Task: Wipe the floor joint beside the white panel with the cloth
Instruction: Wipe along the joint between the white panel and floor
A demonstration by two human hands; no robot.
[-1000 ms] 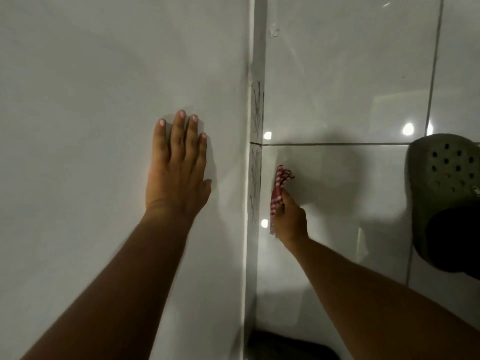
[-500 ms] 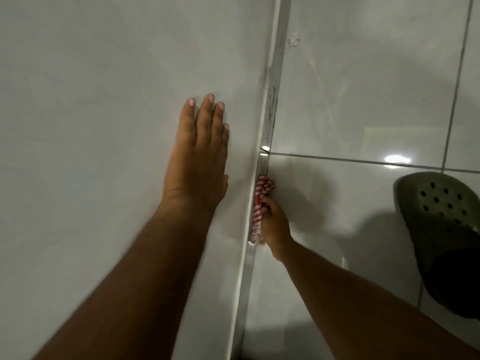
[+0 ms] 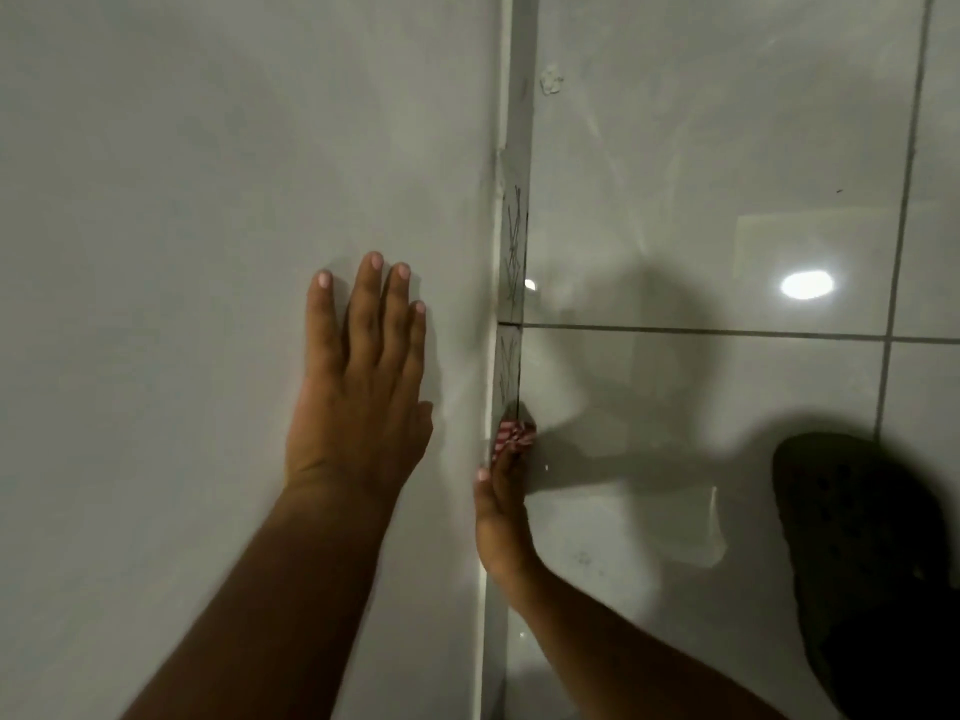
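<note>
The white panel [image 3: 208, 200] fills the left half of the view. My left hand [image 3: 358, 387] lies flat on it, fingers spread slightly, holding nothing. Along the panel's right edge runs the floor joint [image 3: 511, 262], a narrow strip with dark scribbled marks. My right hand [image 3: 501, 517] is pressed into that joint below the marks, shut on a red-and-white checked cloth [image 3: 511, 436]. Only a small bunch of cloth shows past the fingertips; the rest is hidden under the hand.
Glossy white floor tiles [image 3: 727, 148] with grey grout lines lie to the right of the joint, reflecting a ceiling light. A dark green perforated clog [image 3: 857, 553] stands on the floor at the lower right. A small white blob [image 3: 550, 85] sticks near the joint at the top.
My right hand has pushed the cloth tight into the joint against the panel edge, so less cloth shows. The left hand stays flat on the panel. The view has shifted.
</note>
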